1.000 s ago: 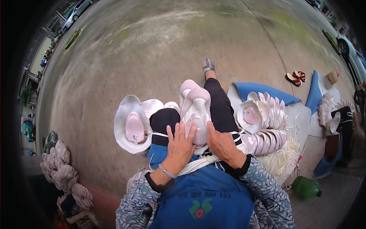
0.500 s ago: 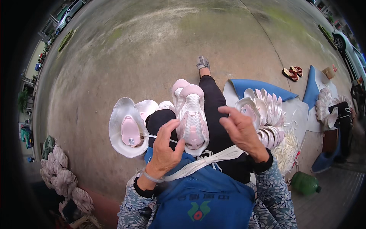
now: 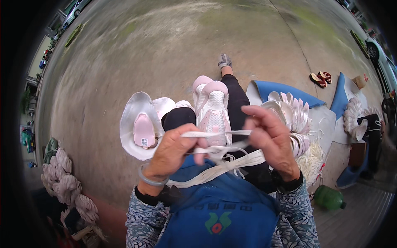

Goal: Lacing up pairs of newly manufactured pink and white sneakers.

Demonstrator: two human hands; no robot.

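Between my hands a white shoelace [image 3: 233, 132] is stretched in a flat loop. My left hand [image 3: 175, 146] is closed on its left side. At the other end the fingers of my right hand [image 3: 273, 138] are partly blurred; the lace runs into them and they seem bent around it. Just beyond the laces, two pink and white shoe uppers [image 3: 216, 105] lie close together along my legs, toes pointing away. A thick bundle of white laces [image 3: 202, 177], gathered at its middle, crosses my lap over a blue apron [image 3: 223, 202].
Left of my knee lies a white shoe upper with pink lining [image 3: 143, 129]. On the right, several pale uppers [image 3: 295, 113] sit on a sheet near a heap of loose laces [image 3: 311, 161], a green bottle [image 3: 328, 197] and sandals [image 3: 320, 79]. Bundled uppers [image 3: 62, 173] stand at far left.
My hands were apart and open with nothing stretched between them. Now a white shoelace spans them, low over the near end of the uppers.
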